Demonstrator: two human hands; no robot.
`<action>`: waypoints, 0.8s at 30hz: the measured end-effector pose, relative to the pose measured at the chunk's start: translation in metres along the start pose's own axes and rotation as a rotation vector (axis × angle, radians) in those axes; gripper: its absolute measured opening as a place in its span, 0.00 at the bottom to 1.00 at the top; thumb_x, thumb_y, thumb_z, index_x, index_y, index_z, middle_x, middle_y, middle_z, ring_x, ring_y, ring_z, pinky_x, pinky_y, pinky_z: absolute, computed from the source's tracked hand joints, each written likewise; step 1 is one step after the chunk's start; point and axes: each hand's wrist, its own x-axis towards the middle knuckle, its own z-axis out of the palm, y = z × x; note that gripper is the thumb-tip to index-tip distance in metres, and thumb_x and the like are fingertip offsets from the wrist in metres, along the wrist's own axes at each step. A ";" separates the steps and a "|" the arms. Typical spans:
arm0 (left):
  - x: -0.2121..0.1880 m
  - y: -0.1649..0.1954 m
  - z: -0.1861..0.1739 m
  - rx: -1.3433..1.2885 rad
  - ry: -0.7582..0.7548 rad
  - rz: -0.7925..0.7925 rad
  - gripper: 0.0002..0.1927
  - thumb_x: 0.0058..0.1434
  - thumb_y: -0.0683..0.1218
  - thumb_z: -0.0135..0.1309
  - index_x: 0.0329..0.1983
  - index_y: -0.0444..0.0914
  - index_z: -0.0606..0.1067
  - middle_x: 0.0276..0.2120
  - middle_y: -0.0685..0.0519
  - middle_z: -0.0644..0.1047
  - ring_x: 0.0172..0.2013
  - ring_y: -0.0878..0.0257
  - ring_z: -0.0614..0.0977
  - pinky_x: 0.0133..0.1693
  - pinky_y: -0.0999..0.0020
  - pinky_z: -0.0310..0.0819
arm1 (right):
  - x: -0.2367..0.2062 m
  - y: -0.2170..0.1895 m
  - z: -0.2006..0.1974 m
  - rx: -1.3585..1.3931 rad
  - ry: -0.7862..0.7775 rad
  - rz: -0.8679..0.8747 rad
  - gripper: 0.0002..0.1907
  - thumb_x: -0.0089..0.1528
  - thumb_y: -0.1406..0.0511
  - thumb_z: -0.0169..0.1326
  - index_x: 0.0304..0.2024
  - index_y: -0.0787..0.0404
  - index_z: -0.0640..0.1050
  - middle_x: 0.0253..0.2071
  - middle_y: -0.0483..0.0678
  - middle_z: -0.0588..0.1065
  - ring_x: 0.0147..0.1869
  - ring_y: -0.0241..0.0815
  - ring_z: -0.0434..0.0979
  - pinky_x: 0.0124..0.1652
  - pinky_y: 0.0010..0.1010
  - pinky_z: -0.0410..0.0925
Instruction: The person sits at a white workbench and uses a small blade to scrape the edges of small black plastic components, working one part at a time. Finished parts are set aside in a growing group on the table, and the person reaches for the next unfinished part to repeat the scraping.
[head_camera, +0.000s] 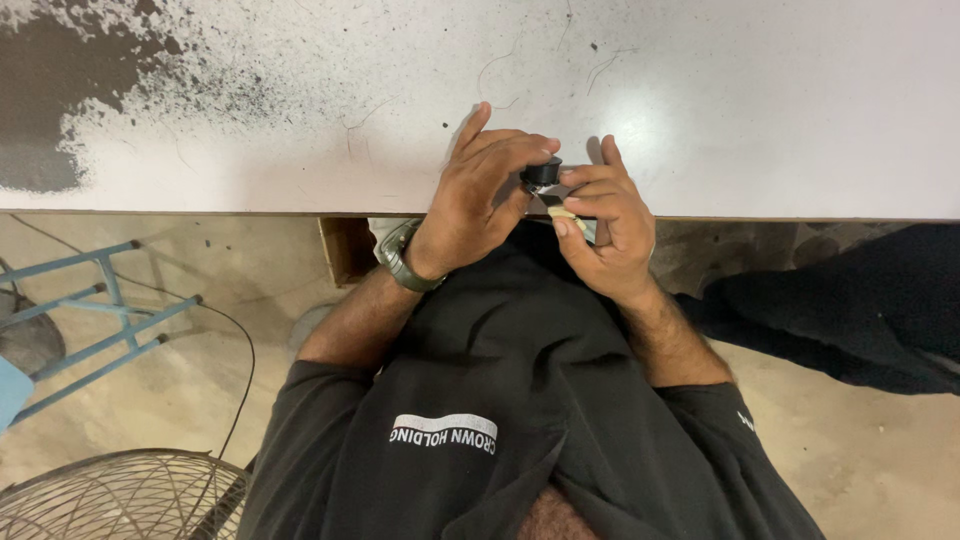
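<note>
Together, our left hand (480, 190) and right hand (605, 225) pinch a small black part (541, 174) at the white surface (760, 110) edge — work visibly unfinished.

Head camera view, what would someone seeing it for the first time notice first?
Two bare hands meet at the near edge of the white table: the left hand and right hand together pinch a small black round part between their fingers. Next, the dark worn patch at the table's far left, and a wire fan guard on the floor, bottom left.
</note>
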 end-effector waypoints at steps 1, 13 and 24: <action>0.000 0.000 0.000 0.004 0.002 0.001 0.24 0.60 0.33 0.56 0.59 0.41 0.70 0.59 0.56 0.78 0.63 0.59 0.77 0.77 0.45 0.44 | -0.001 0.001 0.001 -0.006 0.009 -0.011 0.11 0.66 0.72 0.60 0.47 0.57 0.73 0.47 0.50 0.77 0.63 0.45 0.76 0.80 0.62 0.47; 0.001 0.002 0.000 -0.010 -0.004 -0.003 0.23 0.60 0.35 0.56 0.59 0.41 0.71 0.56 0.57 0.80 0.61 0.61 0.78 0.78 0.46 0.43 | -0.004 0.006 0.006 -0.086 0.074 -0.110 0.12 0.65 0.72 0.61 0.47 0.58 0.72 0.47 0.50 0.76 0.59 0.45 0.78 0.78 0.63 0.50; 0.000 0.001 0.000 0.007 -0.026 -0.015 0.20 0.64 0.40 0.57 0.59 0.40 0.73 0.56 0.56 0.79 0.65 0.57 0.75 0.77 0.44 0.44 | -0.003 0.006 0.005 -0.089 0.084 -0.120 0.12 0.65 0.72 0.61 0.47 0.58 0.72 0.46 0.50 0.76 0.58 0.46 0.78 0.77 0.63 0.51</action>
